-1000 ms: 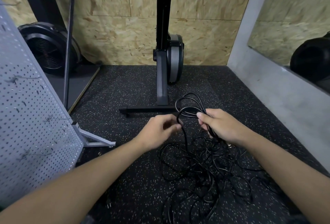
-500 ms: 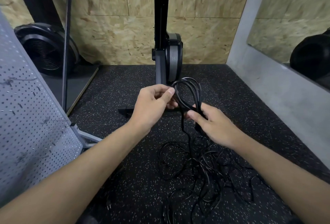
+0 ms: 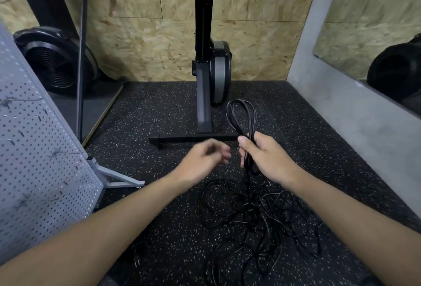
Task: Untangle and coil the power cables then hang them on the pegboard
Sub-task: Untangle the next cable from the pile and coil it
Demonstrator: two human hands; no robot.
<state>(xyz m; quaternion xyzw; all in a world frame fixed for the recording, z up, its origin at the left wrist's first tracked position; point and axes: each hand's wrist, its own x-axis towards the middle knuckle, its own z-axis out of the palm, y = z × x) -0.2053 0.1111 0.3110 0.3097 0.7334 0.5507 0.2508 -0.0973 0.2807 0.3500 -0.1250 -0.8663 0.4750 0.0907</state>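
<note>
Speckled rubber floor [image 3: 159, 114]: right hand [image 3: 271, 160] grips the upright cable coil [image 3: 241, 117], loops toward 12 o'clock; tangled cables [image 3: 262, 217] lie at 6 o'clock; left hand [image 3: 202, 160], blurred, at 9 o'clock, grasp indiscernible.

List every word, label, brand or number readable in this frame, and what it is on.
None readable. The pegboard, the black machine, the fan housing, the loose cable tangle and the coil gripped by the right hand show no legible text or markings.

Black machine stand [image 3: 203, 103]; fan [image 3: 54, 62]; speckled floor [image 3: 159, 108]
</note>
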